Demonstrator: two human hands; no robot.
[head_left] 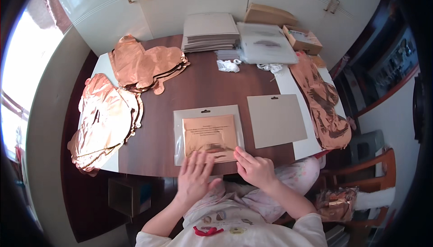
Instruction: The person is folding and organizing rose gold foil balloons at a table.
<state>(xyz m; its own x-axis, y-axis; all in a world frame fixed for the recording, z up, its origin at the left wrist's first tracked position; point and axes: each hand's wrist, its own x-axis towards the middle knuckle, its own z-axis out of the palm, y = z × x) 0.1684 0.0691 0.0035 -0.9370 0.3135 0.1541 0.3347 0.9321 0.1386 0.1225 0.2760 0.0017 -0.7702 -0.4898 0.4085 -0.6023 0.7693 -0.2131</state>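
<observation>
On the table in front of me lies a flat packet (178, 132): a grey card with a hang hole, seemingly inside a clear plastic sleeve. A folded rose-gold foil balloon (209, 125) with printed lines rests on the card's face. My left hand (196, 175) is open, its fingers stretched flat over the packet's lower left edge. My right hand (255, 170) reaches the lower right edge; its index and middle fingers point at the foil's corner, the thumb stands apart, and the other fingers curl. Right of the packet lies a bare grey card (276, 120) with a hang hole.
Rose-gold foil balloons lie in piles at the far left (144, 62), near left (103, 120) and right (320, 102). Behind are a stack of grey cards (210, 32), clear plastic sleeves (266, 44), white ribbon (270, 67) and a small cardboard box (302, 39). A wooden chair (383, 170) stands right.
</observation>
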